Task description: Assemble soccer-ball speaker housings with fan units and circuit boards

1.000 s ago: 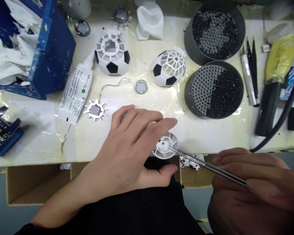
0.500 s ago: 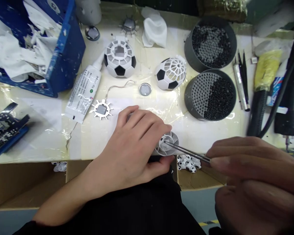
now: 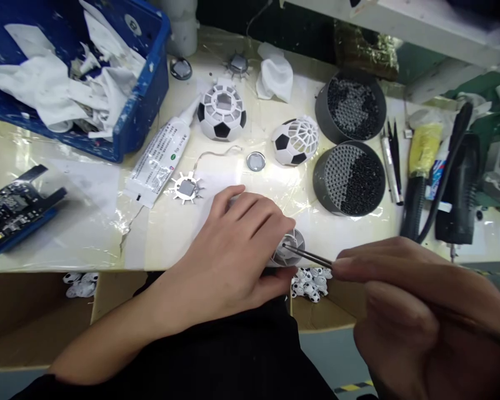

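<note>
Spoked wheel: the white spoked wheel [image 3: 300, 240] is at the table's near edge, pinched between the thumb and index of the left hand [image 3: 241, 250], so it's right of the palm, with its left side hidden by those fingers.
Left fingers: curled pretty snug around the wheel, only a wheel-wide gap.
Tweezers: the right hand [image 3: 416, 311] has its fingers closed on the metal tweezers [image 3: 316, 258], tips inside the wheel near its hub; can't tell if the tips grip anything.
Soccer shells: left shell [image 3: 222, 119] and right shell [image 3: 295, 141] sit beyond the left hand, coin-like disc [image 3: 256, 161] nearer.
Glue and spikes: white tube [image 3: 162, 158] lies left of the shells, spiky piece [image 3: 186, 188] just beside it.
Tubs: far tub [image 3: 352, 105] and near tub [image 3: 350, 178] with black bits, beyond the right hand.
Blue bin: bin [image 3: 144, 105] full of white scraps, far left.
In the way: basically the left hand, blocking the view of the wheel.
</note>
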Tool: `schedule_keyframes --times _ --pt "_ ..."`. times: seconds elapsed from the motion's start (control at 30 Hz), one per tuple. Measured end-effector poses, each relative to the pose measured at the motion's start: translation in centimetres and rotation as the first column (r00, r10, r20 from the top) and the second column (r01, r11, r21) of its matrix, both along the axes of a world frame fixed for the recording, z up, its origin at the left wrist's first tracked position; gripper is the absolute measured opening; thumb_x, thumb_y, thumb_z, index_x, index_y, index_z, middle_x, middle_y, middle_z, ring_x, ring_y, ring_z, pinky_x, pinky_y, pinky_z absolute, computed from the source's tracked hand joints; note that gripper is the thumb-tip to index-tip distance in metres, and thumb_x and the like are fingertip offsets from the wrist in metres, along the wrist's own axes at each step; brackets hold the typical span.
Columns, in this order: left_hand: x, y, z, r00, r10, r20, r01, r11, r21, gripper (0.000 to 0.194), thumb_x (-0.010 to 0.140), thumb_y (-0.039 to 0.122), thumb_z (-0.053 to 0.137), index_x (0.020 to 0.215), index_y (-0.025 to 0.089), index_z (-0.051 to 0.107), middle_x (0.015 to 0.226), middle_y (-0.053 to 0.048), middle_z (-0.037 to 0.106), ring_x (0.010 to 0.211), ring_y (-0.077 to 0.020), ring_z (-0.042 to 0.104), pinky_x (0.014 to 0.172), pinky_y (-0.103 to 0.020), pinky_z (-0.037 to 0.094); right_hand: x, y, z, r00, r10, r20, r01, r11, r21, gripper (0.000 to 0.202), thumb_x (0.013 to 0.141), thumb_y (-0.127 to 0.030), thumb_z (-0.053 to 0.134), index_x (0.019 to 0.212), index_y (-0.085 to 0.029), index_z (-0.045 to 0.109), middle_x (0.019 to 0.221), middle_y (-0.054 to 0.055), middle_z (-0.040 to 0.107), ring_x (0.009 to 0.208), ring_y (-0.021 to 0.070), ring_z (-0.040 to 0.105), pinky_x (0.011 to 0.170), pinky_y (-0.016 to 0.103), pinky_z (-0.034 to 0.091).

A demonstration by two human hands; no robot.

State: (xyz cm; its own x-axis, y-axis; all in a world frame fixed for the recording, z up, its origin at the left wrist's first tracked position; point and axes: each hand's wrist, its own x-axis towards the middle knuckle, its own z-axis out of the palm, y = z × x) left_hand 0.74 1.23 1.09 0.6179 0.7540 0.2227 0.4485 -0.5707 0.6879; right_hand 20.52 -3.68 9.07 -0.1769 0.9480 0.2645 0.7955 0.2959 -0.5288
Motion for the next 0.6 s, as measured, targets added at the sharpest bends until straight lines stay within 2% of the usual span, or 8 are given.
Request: schedule_keyframes --times 0.1,0.23,0.3,0.37,0.47,0.6 --pt "0.0 0.0 -0.1 1.000 -0.002 0.004 0.003 1.000 -0.006 0.034 0.106 0.039 0.070 0.131 0.017 0.064 0.127 -0.009 0.072 0.127 -0.0302 0.062 0.128 -0.055 0.031 -0.8 0.4 0.8 0.996 0.030 0.085 -0.026 0.998 -0.048 0.026 0.119 -0.030 0.051 0.097 -0.023 0.063 0.089 0.000 0.072 0.078 0.0122 0.068 0.067 0.031 0.049" --pt "0.0 0.0 -0.1 1.000 0.008 0.007 -0.008 1.000 -0.006 0.034 0.105 0.039 0.071 0.131 0.018 0.064 0.126 -0.009 0.072 0.126 -0.0310 0.063 0.129 -0.056 0.031 -0.4 0.6 0.8 0.990 0.087 0.114 -0.085 0.996 -0.025 0.018 0.115 -0.018 0.055 0.101 -0.022 0.065 0.091 -0.002 0.074 0.079 0.0088 0.070 0.074 0.023 0.054" --pt "0.0 0.0 0.0 1.000 0.012 0.008 -0.012 1.000 -0.007 0.033 0.105 0.037 0.069 0.131 0.018 0.064 0.125 -0.009 0.072 0.126 -0.0303 0.064 0.128 -0.055 0.032 0.4 0.5 0.3 0.988 0.114 0.100 -0.111 0.993 -0.031 0.016 0.111 -0.011 0.056 0.111 -0.021 0.070 0.096 -0.002 0.077 0.082 0.0097 0.073 0.077 0.022 0.058" --pt "0.0 -0.1 0.0 1.000 0.015 0.010 -0.015 1.000 -0.006 0.031 0.106 0.036 0.068 0.131 0.018 0.064 0.123 -0.008 0.073 0.125 -0.0296 0.064 0.128 -0.055 0.034 1.3 0.2 -0.4 0.991 0.126 0.045 -0.127 0.992 0.012 0.026 0.102 -0.003 0.061 0.117 -0.020 0.072 0.099 0.000 0.079 0.087 0.0131 0.077 0.077 0.023 0.062" --pt "0.0 -0.1 0.1 0.999 0.027 0.018 -0.026 1.000 -0.003 0.030 0.106 0.035 0.070 0.130 0.019 0.065 0.121 -0.008 0.075 0.124 -0.0291 0.066 0.129 -0.056 0.034 2.2 -0.6 -1.8 0.991 0.121 -0.060 -0.115 0.988 0.103 0.035 0.090 0.004 0.066 0.115 -0.019 0.076 0.096 0.001 0.080 0.089 0.0190 0.080 0.070 0.027 0.066" --pt "0.1 0.0 0.0 0.999 0.035 0.035 -0.036 0.999 0.003 0.028 0.106 0.034 0.069 0.130 0.018 0.066 0.120 -0.009 0.077 0.124 -0.0297 0.068 0.128 -0.056 0.037 2.6 -2.0 -3.3 0.979 0.003 -0.204 0.015 0.996 0.088 0.020 0.101 -0.011 0.068 0.112 -0.022 0.080 0.093 0.004 0.081 0.083 0.0249 0.081 0.060 0.034 0.068"
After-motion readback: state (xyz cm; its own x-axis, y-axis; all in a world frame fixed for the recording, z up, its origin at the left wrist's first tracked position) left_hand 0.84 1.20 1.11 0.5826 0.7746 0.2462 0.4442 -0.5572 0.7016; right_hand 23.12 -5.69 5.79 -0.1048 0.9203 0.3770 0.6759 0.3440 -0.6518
